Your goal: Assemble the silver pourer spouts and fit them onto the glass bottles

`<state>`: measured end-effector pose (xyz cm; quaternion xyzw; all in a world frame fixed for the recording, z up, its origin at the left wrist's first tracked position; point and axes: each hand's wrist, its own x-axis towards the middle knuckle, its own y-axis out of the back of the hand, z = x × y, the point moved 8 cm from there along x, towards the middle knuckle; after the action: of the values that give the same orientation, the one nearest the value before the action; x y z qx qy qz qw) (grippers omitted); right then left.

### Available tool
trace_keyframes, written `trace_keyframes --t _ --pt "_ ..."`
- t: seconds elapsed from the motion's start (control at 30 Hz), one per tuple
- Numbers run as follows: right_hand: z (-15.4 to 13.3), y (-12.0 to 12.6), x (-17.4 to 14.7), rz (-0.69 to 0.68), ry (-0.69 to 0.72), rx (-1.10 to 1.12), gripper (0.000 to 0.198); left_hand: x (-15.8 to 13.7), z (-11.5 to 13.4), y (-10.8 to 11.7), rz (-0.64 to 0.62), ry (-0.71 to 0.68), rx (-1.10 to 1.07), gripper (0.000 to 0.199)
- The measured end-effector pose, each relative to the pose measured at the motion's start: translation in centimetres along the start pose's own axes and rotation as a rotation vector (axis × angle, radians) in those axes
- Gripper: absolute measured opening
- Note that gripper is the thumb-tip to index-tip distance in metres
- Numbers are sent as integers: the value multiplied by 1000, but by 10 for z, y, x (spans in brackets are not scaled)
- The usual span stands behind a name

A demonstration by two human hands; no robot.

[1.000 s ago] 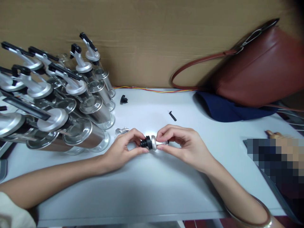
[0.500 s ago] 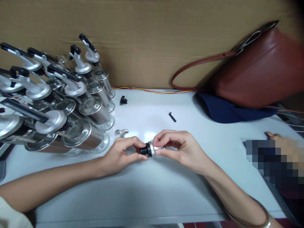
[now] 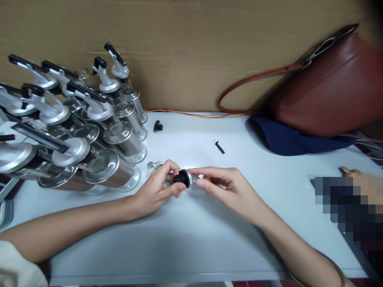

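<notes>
Between my two hands, above the white table, is a pourer stopper (image 3: 189, 178) with a ribbed black plug and a silver collar. My left hand (image 3: 160, 183) is closed on its black plug from the left. From the right, the thumb and fingers of my right hand (image 3: 223, 185) pinch its silver spout, which they partly cover. Just behind my left hand lies a loose silver pourer top (image 3: 154, 164), partly hidden by the fingers. A small black lever (image 3: 220, 147) and a ribbed black plug (image 3: 158, 126) rest farther back on the table.
Several glass-and-metal bottles (image 3: 119, 137) with pourer tops crowd the left side. At the back right, a brown leather bag (image 3: 326, 87) sits on a dark blue cloth item (image 3: 284, 139). A cardboard wall (image 3: 191, 56) stands behind. Another person's hand (image 3: 353, 172) is at the right.
The stopper has turned so its black plug end faces me more. My left fingers have shifted around the plug, and the view has moved slightly left.
</notes>
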<state>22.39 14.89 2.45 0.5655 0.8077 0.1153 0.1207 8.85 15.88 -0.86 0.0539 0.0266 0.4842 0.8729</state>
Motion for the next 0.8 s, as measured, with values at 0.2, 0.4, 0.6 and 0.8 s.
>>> trace_keyframes --t 0.2,0.4,0.6,0.8 --pt "8 -15 -2 -112 -128 198 42 -4 10 -10 -124 -104 -94 30" --pt "7 -19 -2 -176 -108 293 27 -5 9 -11 -136 -119 -81 24" --pt "7 -18 -3 -171 -86 190 22 -6 7 -10 -132 -92 -53 22" --pt "5 -19 -2 -165 -59 128 25 -4 8 -10 -123 -55 -48 18"
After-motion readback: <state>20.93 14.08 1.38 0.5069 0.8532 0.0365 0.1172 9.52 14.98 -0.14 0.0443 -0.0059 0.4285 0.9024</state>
